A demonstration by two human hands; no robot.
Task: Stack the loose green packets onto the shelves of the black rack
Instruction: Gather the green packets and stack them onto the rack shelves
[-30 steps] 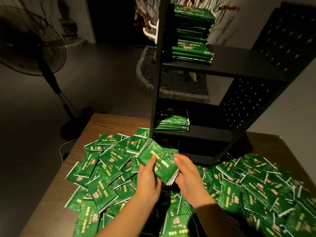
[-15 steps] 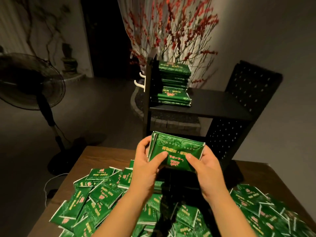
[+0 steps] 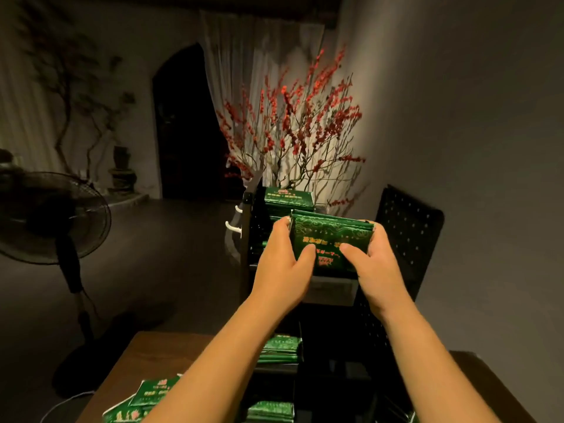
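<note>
Both hands, left hand (image 3: 282,264) and right hand (image 3: 374,264), were clamped on the short ends of a bundle (image 3: 331,239) of packets, long axis 9-to-3, equally near, with the rack's (image 3: 409,236) top-shelf stack (image 3: 288,198) just beyond at 11 o'clock.

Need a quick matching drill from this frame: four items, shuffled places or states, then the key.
Items:
1. bundle of green packets
2. standing fan
3. red-berry branches
4. loose packets

Places:
A. behind the black rack
B. on the wooden table
C. gripped between both hands
D. on the floor, far left

Pairs: 1-C, 2-D, 3-A, 4-B
</note>
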